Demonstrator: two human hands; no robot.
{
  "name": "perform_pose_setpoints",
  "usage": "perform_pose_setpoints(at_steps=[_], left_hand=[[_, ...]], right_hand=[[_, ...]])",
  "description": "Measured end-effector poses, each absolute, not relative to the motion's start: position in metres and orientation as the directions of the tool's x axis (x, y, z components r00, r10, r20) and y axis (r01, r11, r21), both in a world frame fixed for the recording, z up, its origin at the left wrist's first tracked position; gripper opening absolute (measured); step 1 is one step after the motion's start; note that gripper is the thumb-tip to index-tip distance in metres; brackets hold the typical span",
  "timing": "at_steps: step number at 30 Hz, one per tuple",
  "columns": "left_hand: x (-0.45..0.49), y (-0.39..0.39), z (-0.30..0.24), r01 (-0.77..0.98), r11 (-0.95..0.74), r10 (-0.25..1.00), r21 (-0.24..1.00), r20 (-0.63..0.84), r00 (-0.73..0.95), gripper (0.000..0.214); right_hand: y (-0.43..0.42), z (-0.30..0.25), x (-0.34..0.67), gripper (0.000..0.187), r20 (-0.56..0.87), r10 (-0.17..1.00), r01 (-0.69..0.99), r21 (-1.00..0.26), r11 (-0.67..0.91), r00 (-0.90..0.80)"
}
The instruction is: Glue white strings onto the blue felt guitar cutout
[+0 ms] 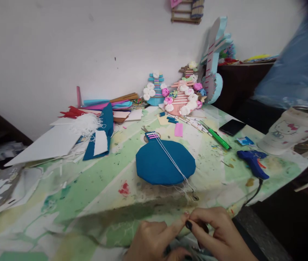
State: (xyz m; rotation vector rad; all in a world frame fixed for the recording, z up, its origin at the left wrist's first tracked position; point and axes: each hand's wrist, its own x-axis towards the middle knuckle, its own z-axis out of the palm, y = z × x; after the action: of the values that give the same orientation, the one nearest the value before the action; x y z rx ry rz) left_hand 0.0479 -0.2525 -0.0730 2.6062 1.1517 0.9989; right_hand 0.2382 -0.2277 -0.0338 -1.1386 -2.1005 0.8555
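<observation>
A round blue felt-covered piece lies flat at the middle of the paint-stained green and white worktop, well apart from the near edge; its long axis runs away from the person, the narrow neck end with pink and white bars pointing toward the wall and the broad rounded end toward the hands; thin white strings cross it on a slant from the neck down to the near right rim, where loose ends trail onto the worktop.

Both hands sit low at the near edge, wrists out of view at the bottom; the left hand comes in from the lower left, its forefinger stretched toward the right and the other fingers curled under; the right hand, back uppermost, meets it with dark-nailed fingertips; the two are pinched narrowly together tip to tip, and what lies between them is too small to make out.

To the right lie a blue hot-glue gun, a green marker pen and a black phone; stick ornaments with paper flowers stand by the wall.
</observation>
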Motion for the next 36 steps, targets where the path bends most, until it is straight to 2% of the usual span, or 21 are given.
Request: perform_pose_setpoints(at_steps=[3,5,7,9,12,16,19,23,25,31,36], left_hand=[[0.049,-0.251,-0.070,0.676,-0.693,0.686,0.250,0.518,0.511,0.045],[0.051,-0.251,-0.070,0.691,-0.674,0.706,0.262,0.502,0.499,0.041],[0.052,-0.252,-0.069,0.641,-0.669,0.732,0.376,0.483,0.481,0.041],[0.052,-0.254,-0.069,0.527,-0.634,0.772,0.566,0.426,0.472,0.043],[0.049,-0.259,-0.069,0.400,-0.438,0.863,0.805,0.251,0.438,0.046],[0.049,-0.267,-0.064,0.356,-0.170,0.950,0.919,0.056,0.308,0.045],[0.051,-0.268,-0.057,0.261,-0.074,0.955,0.962,-0.007,0.296,0.050],[0.054,-0.268,-0.053,0.035,0.050,0.927,0.998,-0.059,0.371,0.061],[0.054,-0.269,-0.052,-0.026,0.097,0.916,0.995,-0.079,0.393,0.067],[0.055,-0.273,-0.051,-0.070,0.146,0.924,0.987,-0.111,0.365,0.083],[0.052,-0.274,-0.048,-0.237,0.266,0.904,0.935,-0.156,0.398,0.092]], right_hand=[[-0.228,-0.036,0.237,0.033,0.171,0.886,0.471,-0.795,0.382,-0.430],[-0.228,-0.038,0.235,0.033,0.221,0.882,0.459,-0.786,0.413,-0.415],[-0.229,-0.038,0.233,0.032,0.311,0.857,0.458,-0.742,0.489,-0.411],[-0.232,-0.037,0.233,0.030,0.386,0.823,0.455,-0.695,0.557,-0.417],[-0.235,-0.032,0.232,0.026,0.460,0.779,0.450,-0.640,0.623,-0.425],[-0.235,-0.028,0.226,0.026,0.616,0.685,0.425,-0.540,0.726,-0.389],[-0.233,-0.028,0.219,0.023,0.698,0.624,0.454,-0.455,0.766,-0.351],[-0.230,-0.027,0.213,0.020,0.756,0.562,0.514,-0.353,0.782,-0.335],[-0.228,-0.025,0.210,0.020,0.775,0.536,0.526,-0.319,0.789,-0.334],[-0.225,-0.025,0.205,0.022,0.782,0.523,0.557,-0.282,0.782,-0.338],[-0.227,-0.024,0.206,0.013,0.784,0.543,0.535,-0.332,0.777,-0.301]])
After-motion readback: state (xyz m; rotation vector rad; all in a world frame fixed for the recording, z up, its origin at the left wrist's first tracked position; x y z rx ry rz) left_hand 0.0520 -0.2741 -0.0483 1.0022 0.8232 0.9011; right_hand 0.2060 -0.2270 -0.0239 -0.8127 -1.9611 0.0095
